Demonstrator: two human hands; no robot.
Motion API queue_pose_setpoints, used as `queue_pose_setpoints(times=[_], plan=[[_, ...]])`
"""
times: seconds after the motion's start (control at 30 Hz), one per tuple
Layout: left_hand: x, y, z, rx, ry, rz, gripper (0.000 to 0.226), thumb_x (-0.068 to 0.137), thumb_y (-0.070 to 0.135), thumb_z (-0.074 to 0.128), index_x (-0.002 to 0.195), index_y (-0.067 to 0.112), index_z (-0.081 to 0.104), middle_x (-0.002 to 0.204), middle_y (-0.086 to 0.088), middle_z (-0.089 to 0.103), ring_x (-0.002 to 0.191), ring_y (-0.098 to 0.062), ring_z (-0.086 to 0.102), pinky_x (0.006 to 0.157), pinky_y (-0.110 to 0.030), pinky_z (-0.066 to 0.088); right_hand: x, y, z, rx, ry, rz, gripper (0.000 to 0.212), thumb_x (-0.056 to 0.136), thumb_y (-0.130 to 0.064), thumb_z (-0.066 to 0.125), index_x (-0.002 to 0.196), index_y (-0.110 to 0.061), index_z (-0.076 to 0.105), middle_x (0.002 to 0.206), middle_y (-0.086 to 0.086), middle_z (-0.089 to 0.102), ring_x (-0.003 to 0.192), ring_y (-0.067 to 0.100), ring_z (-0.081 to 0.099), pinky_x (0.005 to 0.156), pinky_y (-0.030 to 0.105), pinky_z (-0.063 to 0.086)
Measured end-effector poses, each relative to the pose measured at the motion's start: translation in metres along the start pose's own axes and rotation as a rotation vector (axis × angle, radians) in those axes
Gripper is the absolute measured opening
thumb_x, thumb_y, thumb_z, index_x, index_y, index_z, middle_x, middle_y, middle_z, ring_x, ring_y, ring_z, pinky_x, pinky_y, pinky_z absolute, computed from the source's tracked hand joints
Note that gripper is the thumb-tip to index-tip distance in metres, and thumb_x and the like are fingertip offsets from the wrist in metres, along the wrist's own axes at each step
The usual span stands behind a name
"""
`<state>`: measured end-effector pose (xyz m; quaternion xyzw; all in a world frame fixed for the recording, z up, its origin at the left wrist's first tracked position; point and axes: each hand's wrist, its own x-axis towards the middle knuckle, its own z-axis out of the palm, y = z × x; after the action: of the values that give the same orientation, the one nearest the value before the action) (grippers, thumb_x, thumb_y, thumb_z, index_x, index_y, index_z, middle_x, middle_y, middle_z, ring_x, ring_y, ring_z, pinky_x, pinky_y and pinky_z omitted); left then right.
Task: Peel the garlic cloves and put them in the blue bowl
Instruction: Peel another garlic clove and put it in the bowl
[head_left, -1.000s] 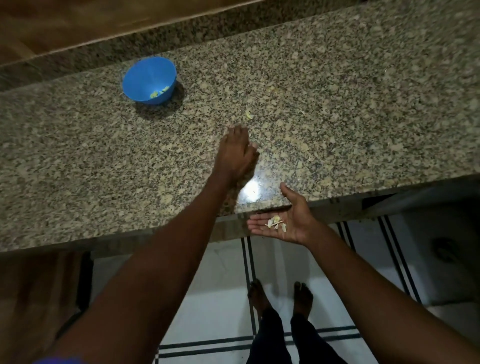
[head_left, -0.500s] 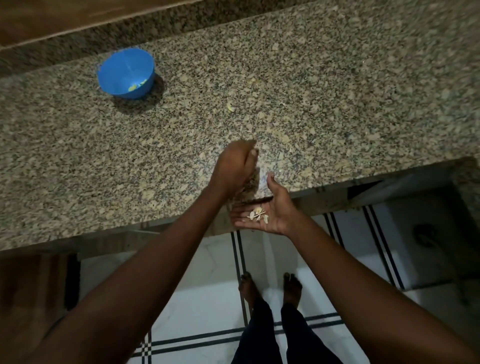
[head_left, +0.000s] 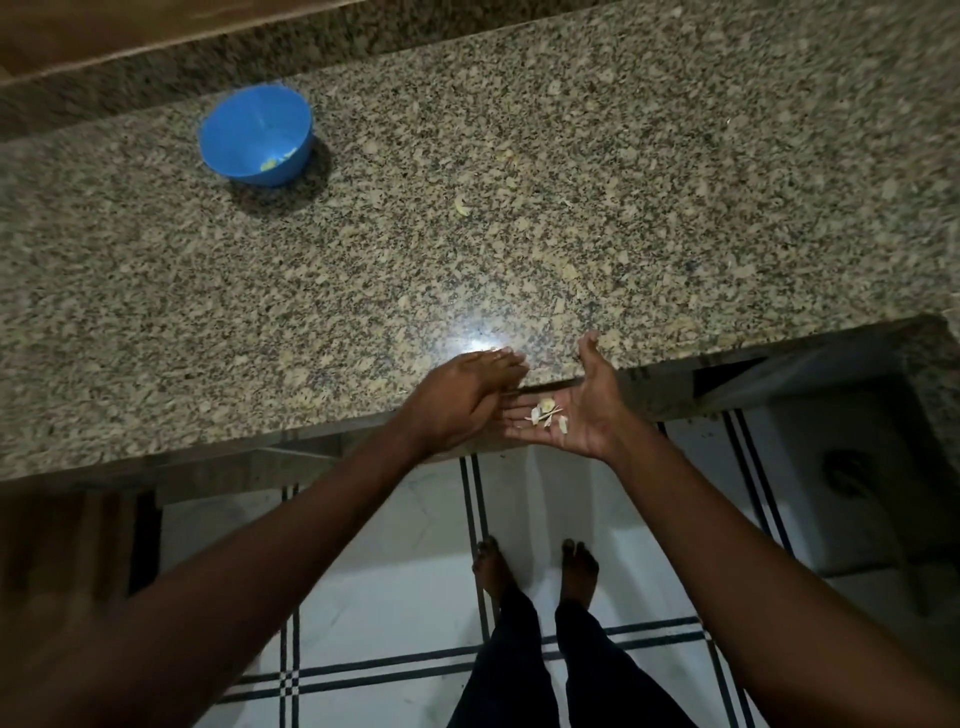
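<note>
Mostly done: peeled cloves (head_left: 276, 161) sit in blue bowl (head_left: 255, 136), left hand (head_left: 462, 397) flat, right hand (head_left: 566, 413) cupped open under peel scraps (head_left: 546, 414), one bit (head_left: 462, 207) left on counter (head_left: 675, 208).

The blue bowl (head_left: 255, 136) stands upright on the bench, with a few pale peeled cloves (head_left: 274, 161) inside. Pale garlic skins (head_left: 548, 413) lie on the upturned right palm.

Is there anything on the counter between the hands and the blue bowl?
Nothing visible stands between. The blue bowl sits far left on the granite counter; only one small pale scrap lies to the right of that path, away from the left hand.
</note>
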<state>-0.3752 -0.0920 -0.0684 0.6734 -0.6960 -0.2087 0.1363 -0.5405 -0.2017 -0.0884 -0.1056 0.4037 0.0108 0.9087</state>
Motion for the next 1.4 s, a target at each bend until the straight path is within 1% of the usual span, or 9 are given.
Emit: queue_pose_setpoints(times=[0.13, 0.37, 0.57, 0.7, 0.87, 1.0, 1.13, 1.33, 1.4], plan=[[0.007, 0.002, -0.019, 0.036, 0.139, -0.114, 0.047, 0.086, 0.031, 0.036, 0.105, 0.015, 0.075, 0.103, -0.006, 0.074, 0.090, -0.025, 0.066, 0.075, -0.038, 0.054, 0.002, -0.001, 0.002, 0.013, -0.040, 0.038, 0.131, 0.069, -0.097, 0.032, 0.126, 0.021, 0.045, 0.120, 0.044, 0.057, 0.107, 0.055, 0.062, 0.085, 0.062, 0.054], [0.026, 0.026, 0.024, 0.041, 0.185, -0.051, 0.035, 0.087, 0.014, 0.054, 0.117, 0.005, 0.068, 0.116, -0.014, 0.062, 0.105, -0.030, 0.054, 0.088, -0.037, 0.043, 0.006, 0.003, 0.005, 0.027, -0.043, 0.021, 0.112, 0.073, -0.092, 0.038, 0.132, 0.002, 0.055, 0.113, 0.023, 0.069, 0.097, 0.039, 0.069, 0.081, 0.053, 0.057], [-0.004, 0.008, 0.003, 0.116, 0.161, -0.105, 0.036, 0.078, 0.015, 0.044, 0.099, 0.009, 0.073, 0.093, -0.008, 0.065, 0.083, -0.028, 0.055, 0.070, -0.041, 0.047, 0.015, 0.015, 0.018, 0.042, -0.120, 0.089, 0.122, 0.071, -0.092, 0.043, 0.136, 0.011, 0.047, 0.129, 0.035, 0.058, 0.115, 0.050, 0.060, 0.096, 0.063, 0.048], [-0.012, -0.004, -0.013, 0.093, 0.182, -0.244, 0.051, 0.081, 0.032, 0.031, 0.097, 0.012, 0.075, 0.096, -0.008, 0.067, 0.090, -0.027, 0.058, 0.070, -0.037, 0.049, 0.023, 0.027, 0.034, 0.047, -0.176, 0.121, 0.123, 0.073, -0.092, 0.038, 0.132, 0.016, 0.046, 0.128, 0.042, 0.054, 0.118, 0.057, 0.054, 0.105, 0.066, 0.038], [-0.007, 0.004, -0.005, 0.168, 0.107, -0.310, 0.029, 0.069, 0.018, 0.072, 0.098, 0.012, 0.069, 0.105, -0.010, 0.063, 0.090, -0.032, 0.056, 0.070, -0.041, 0.050, 0.036, 0.036, 0.040, 0.068, -0.095, 0.050, 0.110, 0.073, -0.088, 0.048, 0.138, 0.001, 0.051, 0.129, 0.030, 0.060, 0.116, 0.047, 0.061, 0.095, 0.065, 0.047], [-0.025, 0.005, -0.001, 0.103, 0.111, -0.273, 0.037, 0.069, 0.013, 0.076, 0.105, 0.011, 0.073, 0.106, -0.009, 0.067, 0.089, -0.030, 0.061, 0.068, -0.035, 0.051, 0.032, 0.039, 0.045, 0.064, -0.061, 0.030, 0.105, 0.076, -0.087, 0.045, 0.130, 0.002, 0.055, 0.111, 0.026, 0.069, 0.098, 0.042, 0.069, 0.083, 0.060, 0.055], [-0.038, -0.005, -0.014, 0.123, 0.099, -0.298, 0.030, 0.072, 0.013, 0.077, 0.103, 0.013, 0.074, 0.103, -0.006, 0.068, 0.093, -0.025, 0.062, 0.067, -0.026, 0.042, 0.032, 0.040, 0.049, 0.032, -0.065, 0.037, 0.112, 0.076, -0.088, 0.043, 0.127, 0.011, 0.053, 0.118, 0.034, 0.064, 0.105, 0.048, 0.066, 0.092, 0.063, 0.051], [-0.030, -0.014, -0.027, -0.180, 0.318, -0.643, 0.018, 0.087, 0.007, 0.070, 0.102, 0.010, 0.078, 0.102, -0.008, 0.076, 0.093, -0.022, 0.070, 0.079, -0.021, 0.048, 0.035, 0.038, 0.044, -0.003, -0.090, 0.114, 0.122, 0.073, -0.087, 0.048, 0.120, 0.025, 0.047, 0.123, 0.045, 0.055, 0.114, 0.056, 0.058, 0.107, 0.061, 0.040], [-0.032, -0.017, -0.028, -0.106, 0.330, -0.730, 0.020, 0.083, -0.002, 0.067, 0.095, 0.010, 0.079, 0.096, -0.011, 0.075, 0.088, -0.025, 0.070, 0.073, -0.021, 0.046, 0.035, 0.038, 0.043, 0.004, -0.100, 0.130, 0.123, 0.073, -0.086, 0.050, 0.121, 0.027, 0.045, 0.124, 0.046, 0.053, 0.118, 0.056, 0.054, 0.108, 0.061, 0.038]])
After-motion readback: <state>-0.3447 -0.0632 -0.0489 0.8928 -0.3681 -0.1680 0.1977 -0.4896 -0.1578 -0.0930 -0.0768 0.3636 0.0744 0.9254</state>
